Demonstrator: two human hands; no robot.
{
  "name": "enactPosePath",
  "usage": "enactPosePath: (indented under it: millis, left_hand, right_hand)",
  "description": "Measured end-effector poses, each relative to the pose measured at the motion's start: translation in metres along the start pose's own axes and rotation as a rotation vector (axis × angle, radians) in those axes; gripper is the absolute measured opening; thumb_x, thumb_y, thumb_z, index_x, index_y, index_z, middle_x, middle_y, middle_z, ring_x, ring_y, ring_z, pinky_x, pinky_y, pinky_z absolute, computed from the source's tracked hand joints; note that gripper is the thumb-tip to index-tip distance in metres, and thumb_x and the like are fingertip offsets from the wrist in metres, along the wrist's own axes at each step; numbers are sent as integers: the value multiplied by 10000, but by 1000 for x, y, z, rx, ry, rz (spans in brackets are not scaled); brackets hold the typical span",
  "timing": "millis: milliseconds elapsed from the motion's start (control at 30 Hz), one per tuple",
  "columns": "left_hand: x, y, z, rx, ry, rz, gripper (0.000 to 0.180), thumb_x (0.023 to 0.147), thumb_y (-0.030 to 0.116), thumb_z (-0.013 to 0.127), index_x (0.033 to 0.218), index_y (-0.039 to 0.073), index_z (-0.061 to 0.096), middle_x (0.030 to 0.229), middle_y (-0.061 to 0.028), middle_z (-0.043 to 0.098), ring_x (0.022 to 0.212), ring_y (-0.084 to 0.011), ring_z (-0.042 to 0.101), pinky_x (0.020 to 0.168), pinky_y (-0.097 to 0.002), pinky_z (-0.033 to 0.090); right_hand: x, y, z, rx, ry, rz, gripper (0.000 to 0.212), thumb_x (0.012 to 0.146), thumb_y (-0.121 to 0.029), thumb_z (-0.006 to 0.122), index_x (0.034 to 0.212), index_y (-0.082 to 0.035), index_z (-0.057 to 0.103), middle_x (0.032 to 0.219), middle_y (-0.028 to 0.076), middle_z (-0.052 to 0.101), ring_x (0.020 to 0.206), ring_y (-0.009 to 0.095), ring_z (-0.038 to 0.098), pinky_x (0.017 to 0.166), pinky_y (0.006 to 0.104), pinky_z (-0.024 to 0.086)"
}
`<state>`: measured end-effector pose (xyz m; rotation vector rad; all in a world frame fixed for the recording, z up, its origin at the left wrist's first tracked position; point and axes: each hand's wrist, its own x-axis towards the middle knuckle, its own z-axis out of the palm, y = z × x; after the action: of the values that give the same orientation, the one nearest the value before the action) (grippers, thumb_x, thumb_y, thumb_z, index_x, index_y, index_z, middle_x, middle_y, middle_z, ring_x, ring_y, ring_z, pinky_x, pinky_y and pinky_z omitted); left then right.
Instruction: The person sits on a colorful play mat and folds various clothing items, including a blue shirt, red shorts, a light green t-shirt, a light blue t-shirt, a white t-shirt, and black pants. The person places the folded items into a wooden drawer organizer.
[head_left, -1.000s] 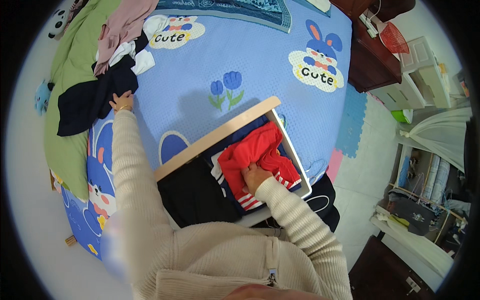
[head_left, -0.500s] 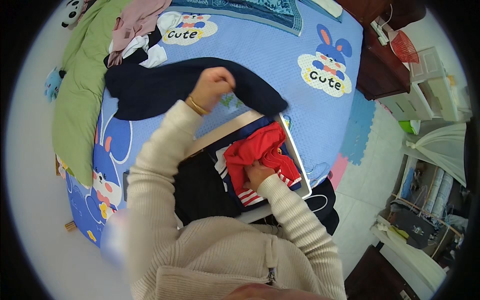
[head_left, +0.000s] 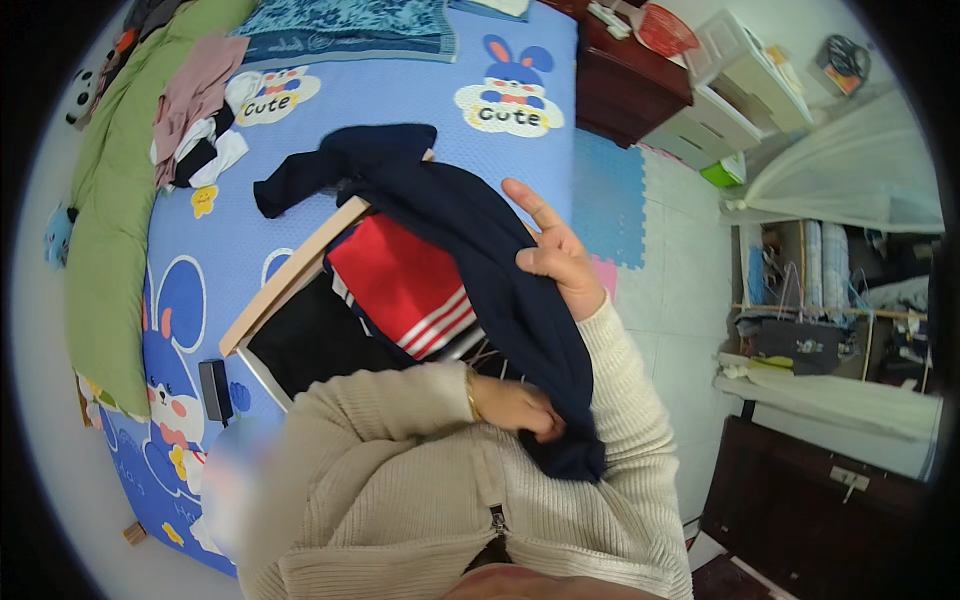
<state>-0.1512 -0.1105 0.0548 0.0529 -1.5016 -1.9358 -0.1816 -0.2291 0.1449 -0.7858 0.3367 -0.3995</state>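
A long dark navy garment [head_left: 485,255] stretches from the bed, across one side of an open box [head_left: 290,265], down to my front. My left hand [head_left: 522,408], with a gold bangle at the wrist, is closed on its near end. My right hand [head_left: 562,262] is beside the garment's right edge, index finger and thumb apart; its other fingers are partly hidden. In the box lie a folded red garment with white stripes [head_left: 400,285] and a folded black garment [head_left: 315,335]. Part of the box is hidden under the navy cloth and my left forearm.
The box stands on a bed with a blue rabbit-print cover [head_left: 390,100]. A green quilt [head_left: 120,220] runs along the left. Pink, white and black clothes [head_left: 200,110] lie in a heap near it. A dark cabinet [head_left: 630,90] stands past the bed's right corner.
The navy garment has come from the bed over the box toward me. My left hand has come down to its near end; my right has left the red garment, which now lies flatter.
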Motion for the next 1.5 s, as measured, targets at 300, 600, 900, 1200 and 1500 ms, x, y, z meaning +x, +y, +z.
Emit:
enactPosePath:
  millis: [300, 600, 900, 1200, 1500]
  left_hand:
    - [-23, 1, -43, 781, 1083, 22, 506, 941, 321, 388, 1379, 79, 318, 1340, -142, 423, 1229, -230, 425, 1024, -353, 336]
    - [100, 50, -43, 1532, 584, -606, 355, 885, 228, 508, 1206, 78, 480, 1005, -176, 600, 947, -305, 575, 822, -369, 453]
    - [156, 36, 9, 305, 555, -215, 337, 894, 298, 571, 1057, 5, 604, 898, -64, 644, 816, -145, 592, 752, -265, 466]
    - [138, 50, -8, 136, 212, -280, 435, 718, 121, 725, 1118, 17, 587, 1015, -14, 625, 931, -134, 558, 857, -270, 425]
    - [164, 52, -54, -92, 169, -47, 692, 492, 86, 848, 1118, -16, 570, 1093, -118, 618, 1046, -275, 571, 929, -365, 434]
  right_hand:
    - [-236, -16, -21, 191, 67, -656, 519, 591, 20, 507, 1103, -33, 445, 996, 210, 565, 957, 285, 560, 846, 408, 469]
    - [-373, 66, -179, -1028, 1294, -259, 310, 780, -35, 555, 1090, -45, 570, 1063, 63, 610, 906, 156, 559, 759, 277, 455]
    - [-366, 29, -147, -802, 1390, -713, 280, 835, -119, 601, 1095, -32, 548, 1024, 50, 580, 979, 150, 537, 802, 265, 437]
    - [-334, -36, -129, -1080, 664, -722, 1204, 514, -272, 854, 1435, -70, 105, 1468, 165, 198, 1371, 300, 170, 1110, 387, 153]
    - [-319, -64, -135, -629, 176, -294, 1209, 521, -443, 841, 1441, -83, 146, 1347, 92, 349, 1218, 194, 366, 994, 301, 264]
